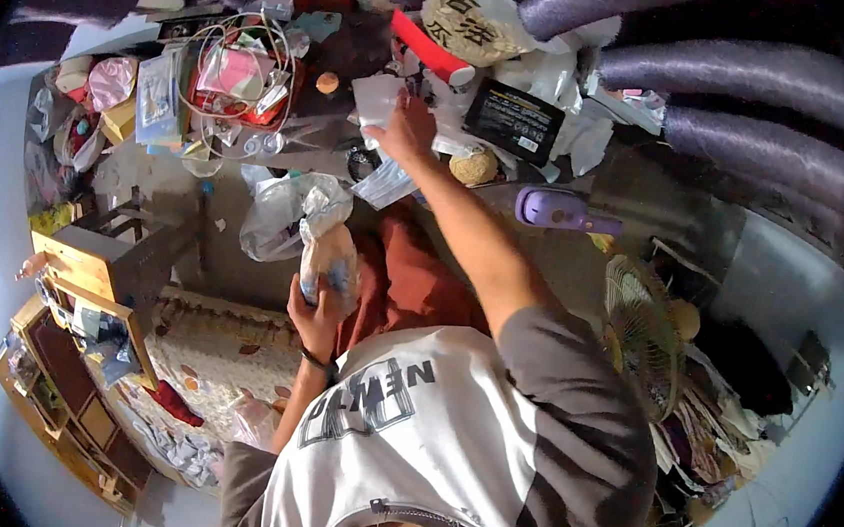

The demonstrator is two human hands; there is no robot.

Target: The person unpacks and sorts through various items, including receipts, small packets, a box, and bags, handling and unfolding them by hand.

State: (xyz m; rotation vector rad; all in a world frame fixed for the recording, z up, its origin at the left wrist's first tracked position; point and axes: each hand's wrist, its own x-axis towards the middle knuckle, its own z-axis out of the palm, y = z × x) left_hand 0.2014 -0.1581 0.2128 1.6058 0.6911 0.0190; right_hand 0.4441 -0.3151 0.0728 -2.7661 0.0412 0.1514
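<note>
My left hand (317, 315) is closed round the lower part of a plastic bag (330, 256) with blue print and something tan inside; its twisted neck points away from me. Beyond that bag hangs a clear plastic bag (280, 219). Over the cluttered table, my right hand (411, 130) reaches to a white sheet (374, 101), with thumb and fingers apart. I cannot tell whether the sheet is paper or plastic. Close to this hand are a tan round object (474, 167), a striped pale packet (386, 182) and a black package with printed text (515, 121).
A purple handheld device (555, 210) lies at the table's right edge. A red cup (433, 50) and a bag with dark characters (475, 22) are farther back. Cables (244, 57) coil on the left. A fan (643, 323) stands right, a wooden drawer unit (76, 263) left.
</note>
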